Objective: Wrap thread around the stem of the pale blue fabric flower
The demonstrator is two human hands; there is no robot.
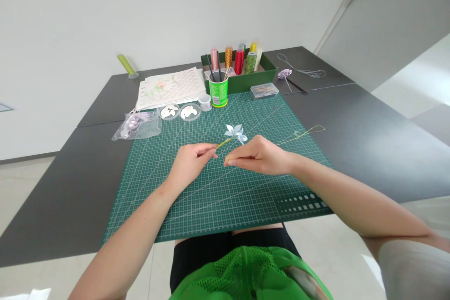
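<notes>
A small artificial flower (234, 132) with pale blue petals is held over the cutting mat (197, 187), its thin yellow-green stem (223, 143) slanting down to the left. My left hand (191, 161) pinches the lower end of that stem between thumb and fingers. Just right of it, below the petals, my right hand (258, 155) is closed in a pinch, apart from the left. A fine yellow-green thread (305, 134) lies on the mat and runs behind my right hand, seemingly into its grip; the fingertips hide its end.
At the back stand a green tub (218, 91) of tools and a green box (242, 84) of thread spools. Leftward are two dishes (190, 112) of white pieces, a plastic bag (138, 125) and printed sheets (172, 86). A clear case (264, 90) and purple flower (284, 73) sit rightward.
</notes>
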